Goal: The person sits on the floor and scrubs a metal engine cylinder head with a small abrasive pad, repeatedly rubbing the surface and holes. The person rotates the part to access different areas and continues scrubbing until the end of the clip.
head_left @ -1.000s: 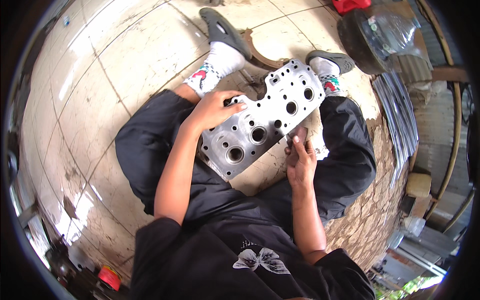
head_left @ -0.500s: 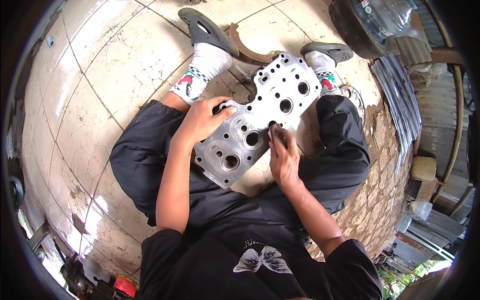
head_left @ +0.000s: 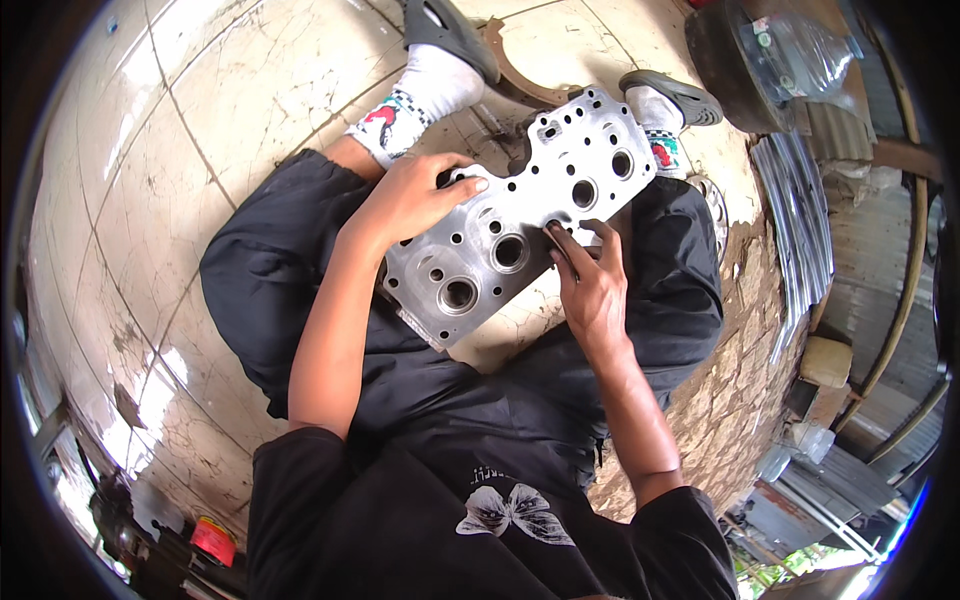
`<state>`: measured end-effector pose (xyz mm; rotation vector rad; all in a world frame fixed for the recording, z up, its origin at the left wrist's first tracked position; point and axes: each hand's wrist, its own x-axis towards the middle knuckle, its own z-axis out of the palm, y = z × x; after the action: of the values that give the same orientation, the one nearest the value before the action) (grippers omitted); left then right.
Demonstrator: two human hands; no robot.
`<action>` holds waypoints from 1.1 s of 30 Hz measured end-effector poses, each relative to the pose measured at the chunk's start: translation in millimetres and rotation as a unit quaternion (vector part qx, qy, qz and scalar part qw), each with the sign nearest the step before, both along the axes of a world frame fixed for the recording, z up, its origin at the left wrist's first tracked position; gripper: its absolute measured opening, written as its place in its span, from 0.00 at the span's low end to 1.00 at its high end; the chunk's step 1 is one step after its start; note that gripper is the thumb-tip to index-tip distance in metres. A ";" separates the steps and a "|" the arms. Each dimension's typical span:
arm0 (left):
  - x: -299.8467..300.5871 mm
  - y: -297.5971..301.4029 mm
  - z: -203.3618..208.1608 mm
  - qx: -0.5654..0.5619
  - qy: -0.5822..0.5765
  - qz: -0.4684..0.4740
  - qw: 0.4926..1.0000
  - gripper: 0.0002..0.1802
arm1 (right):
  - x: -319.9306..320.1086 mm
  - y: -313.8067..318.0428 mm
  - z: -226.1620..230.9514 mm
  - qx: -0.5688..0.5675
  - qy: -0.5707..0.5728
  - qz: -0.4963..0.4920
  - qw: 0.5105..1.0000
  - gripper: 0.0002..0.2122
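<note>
A grey metal cylinder head, with large round bores and several small holes in its flat face, lies slantwise between my bent legs. My left hand is closed over its upper left edge, thumb on the face and fingers curled into the recess. My right hand reaches to the lower right edge. Its fingertips touch the face beside a dark hole near the middle bore, with the fingers bent and partly bunched. Something dark seems to sit between thumb and fingers, too small and hidden to name.
Cracked pale tiles cover the floor, with rough stone ground at right. A curved rusty metal piece lies beyond the cylinder head. Corrugated sheets and a black tyre-like ring lie at right; a red tin stands lower left.
My right hand has turned a little and its fingers have spread slightly, with the tips still by the same hole. The left hand keeps its hold; the whole view has shifted.
</note>
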<state>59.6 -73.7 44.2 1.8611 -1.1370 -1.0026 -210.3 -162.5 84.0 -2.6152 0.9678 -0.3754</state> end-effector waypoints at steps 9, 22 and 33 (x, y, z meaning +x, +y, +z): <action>-0.9 1.3 -9.6 -0.034 -0.055 0.000 0.998 0.32 | 8.3 -45.0 8.4 -0.030 0.157 0.284 0.945 0.15; -3.9 -2.0 -11.3 -0.049 -0.027 -0.024 0.998 0.27 | 31.7 -70.2 24.7 0.005 0.325 0.325 0.888 0.09; -14.0 -2.3 -19.7 -0.095 -0.042 0.013 0.994 0.23 | 35.3 -88.4 18.2 0.431 0.222 0.021 0.875 0.08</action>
<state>45.6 -76.0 24.5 1.7739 -1.2115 -0.7790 -174.9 -250.9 102.2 -1.8862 0.9087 0.5842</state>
